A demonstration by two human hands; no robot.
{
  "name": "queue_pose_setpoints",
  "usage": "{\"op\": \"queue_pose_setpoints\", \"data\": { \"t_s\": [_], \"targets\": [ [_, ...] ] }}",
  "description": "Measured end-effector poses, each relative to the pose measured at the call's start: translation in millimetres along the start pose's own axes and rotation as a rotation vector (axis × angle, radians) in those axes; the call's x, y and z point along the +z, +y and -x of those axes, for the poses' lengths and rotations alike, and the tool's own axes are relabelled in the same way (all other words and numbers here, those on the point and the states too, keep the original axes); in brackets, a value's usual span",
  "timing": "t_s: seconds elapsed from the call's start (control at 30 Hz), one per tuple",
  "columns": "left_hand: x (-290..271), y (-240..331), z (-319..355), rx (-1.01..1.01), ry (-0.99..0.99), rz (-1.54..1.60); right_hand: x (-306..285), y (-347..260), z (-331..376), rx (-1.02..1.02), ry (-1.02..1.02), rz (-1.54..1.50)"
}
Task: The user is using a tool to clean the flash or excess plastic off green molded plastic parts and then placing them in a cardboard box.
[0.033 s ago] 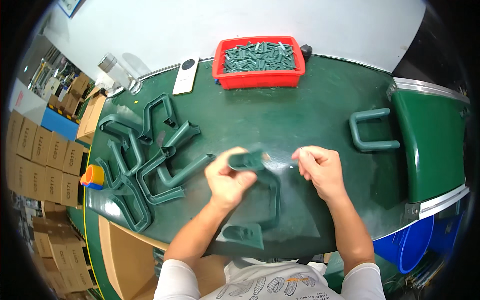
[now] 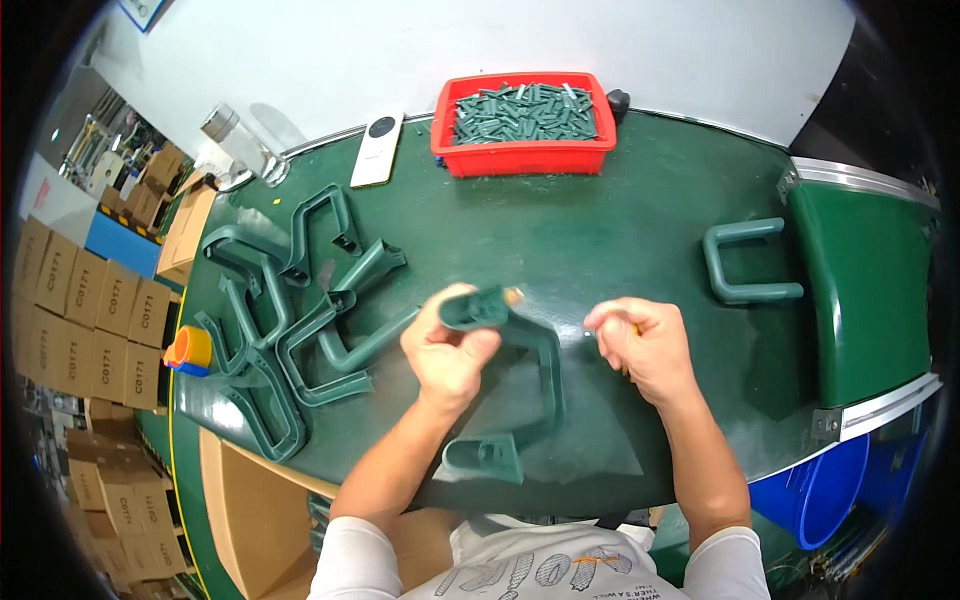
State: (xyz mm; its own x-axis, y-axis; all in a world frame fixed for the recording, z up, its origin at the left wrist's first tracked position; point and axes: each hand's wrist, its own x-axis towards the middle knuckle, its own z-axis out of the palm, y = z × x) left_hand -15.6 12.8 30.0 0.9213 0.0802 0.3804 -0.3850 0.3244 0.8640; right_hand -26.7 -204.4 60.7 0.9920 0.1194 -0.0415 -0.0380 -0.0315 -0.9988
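My left hand (image 2: 440, 350) is closed around one flat end of a green U-shaped plastic handle (image 2: 551, 375). The hollow underside of that end faces up, and the handle's other end hangs toward my body over the near part of the table. To its right, my right hand (image 2: 645, 345) is closed on a thin yellow-orange tool (image 2: 635, 329). Only bits of the tool show past my fingers, so its kind cannot be made out. The right hand is apart from the handle. Several similar green handles (image 2: 325, 365) lie in a loose pile to the left.
A red bin (image 2: 525, 161) full of small green pieces stands at the back. Near it are a white phone-like slab (image 2: 377, 152) and a glass bottle (image 2: 245, 148). One handle (image 2: 714, 262) lies at right, beside a raised green surface (image 2: 875, 290). An orange-yellow roll (image 2: 192, 348) sits at the left edge.
My left hand has shifted slightly left and up with the handle. My right fingers have turned a little, and bits of the yellow-orange tool now show.
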Motion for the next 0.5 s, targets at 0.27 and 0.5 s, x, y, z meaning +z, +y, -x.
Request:
{"op": "queue_pose_setpoints", "data": {
  "t_s": [0.27,0.5],
  "targets": [
    [-6.5,-2.4,-8.0,0.332,0.168,-0.307,16.7,-11.2,12.7,-0.283,-0.39,-0.039],
    [-5.1,-10.9,-17.3,0.205,0.177,-0.83,24.9,-1.2,12.2,-0.533,0.101,0.373]
  ]
}}
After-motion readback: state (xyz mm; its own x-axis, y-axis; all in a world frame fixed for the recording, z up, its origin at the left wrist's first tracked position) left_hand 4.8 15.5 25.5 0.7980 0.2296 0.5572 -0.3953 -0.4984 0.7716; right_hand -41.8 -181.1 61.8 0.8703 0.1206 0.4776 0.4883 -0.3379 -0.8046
